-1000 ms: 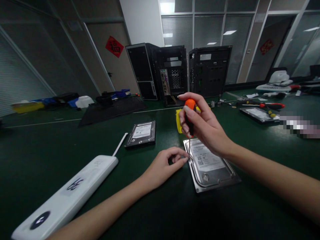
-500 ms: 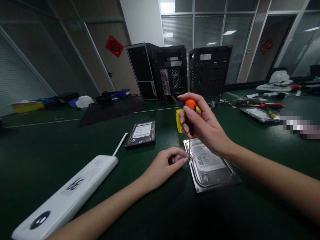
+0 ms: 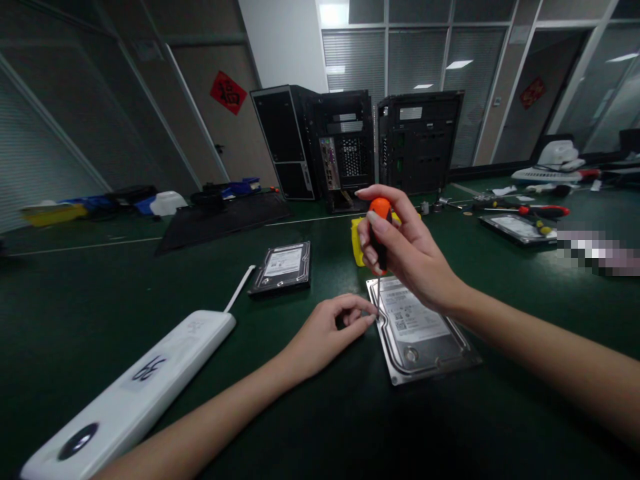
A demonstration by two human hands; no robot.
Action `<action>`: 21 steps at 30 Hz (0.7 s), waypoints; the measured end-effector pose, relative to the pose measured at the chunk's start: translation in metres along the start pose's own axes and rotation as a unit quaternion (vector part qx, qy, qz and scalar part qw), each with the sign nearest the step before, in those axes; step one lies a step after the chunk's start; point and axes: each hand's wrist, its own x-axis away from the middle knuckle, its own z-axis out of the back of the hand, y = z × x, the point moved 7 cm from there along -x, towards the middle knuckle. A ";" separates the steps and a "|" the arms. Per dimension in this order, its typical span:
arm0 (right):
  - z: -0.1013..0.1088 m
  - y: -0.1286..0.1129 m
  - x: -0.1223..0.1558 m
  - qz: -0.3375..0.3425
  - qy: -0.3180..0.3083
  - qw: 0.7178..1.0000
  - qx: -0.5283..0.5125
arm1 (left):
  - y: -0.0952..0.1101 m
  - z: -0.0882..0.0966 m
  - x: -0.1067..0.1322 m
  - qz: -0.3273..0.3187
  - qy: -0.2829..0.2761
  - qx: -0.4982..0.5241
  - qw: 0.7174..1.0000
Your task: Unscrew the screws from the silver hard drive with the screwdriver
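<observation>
My right hand (image 3: 407, 250) is wrapped round the orange and black handle of a screwdriver (image 3: 381, 208). It holds the tool nearly upright, shaft pointing down. The tip meets the left edge of a silver hard drive (image 3: 425, 357), which lies flat with its white label facing up. Beside that tip, the thumb and forefinger of my left hand (image 3: 337, 327) are pinched together at the drive's edge. Whatever sits between them is too small or hidden to make out. Just behind my right hand is a yellow object (image 3: 357, 241), partly covered by the fingers.
A second hard drive (image 3: 283, 268) lies left of centre on the green table (image 3: 210, 413). A long white device (image 3: 135, 380) marked 39 fills the near left. Black computer cases (image 3: 285, 143) stand at the back. Another drive (image 3: 517, 228) and red-handled pliers (image 3: 547, 211) are at right.
</observation>
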 end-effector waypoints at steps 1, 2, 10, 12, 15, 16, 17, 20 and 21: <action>0.000 0.000 0.000 0.000 0.000 1.000 -0.001 | 0.000 0.000 0.000 -0.001 0.000 -0.001 1.000; 0.000 0.000 0.000 0.000 0.000 1.000 -0.001 | 0.000 0.000 0.000 -0.001 -0.001 -0.002 1.000; 0.000 -0.001 0.001 -0.001 -0.001 1.000 0.005 | 0.001 0.000 0.000 -0.008 0.004 -0.008 1.000; 0.000 -0.001 0.000 0.000 -0.005 1.000 0.005 | 0.001 0.000 0.000 -0.009 0.004 -0.009 1.000; -0.001 -0.001 0.001 -0.004 -0.009 1.000 0.005 | 0.001 0.000 0.000 -0.008 0.004 -0.007 1.000; -0.001 -0.001 0.001 -0.005 -0.009 1.000 0.005 | 0.001 0.000 0.000 -0.008 0.003 -0.005 1.000; -0.001 -0.001 0.001 -0.006 -0.008 1.000 0.007 | 0.001 0.000 0.000 -0.007 0.002 -0.003 1.000; 0.001 -0.002 0.000 -0.004 -0.004 1.000 0.016 | 0.000 0.000 0.000 -0.006 0.002 0.003 1.000; 0.002 -0.002 0.000 -0.003 0.000 1.000 0.019 | 0.000 0.000 0.000 -0.006 0.002 0.003 1.000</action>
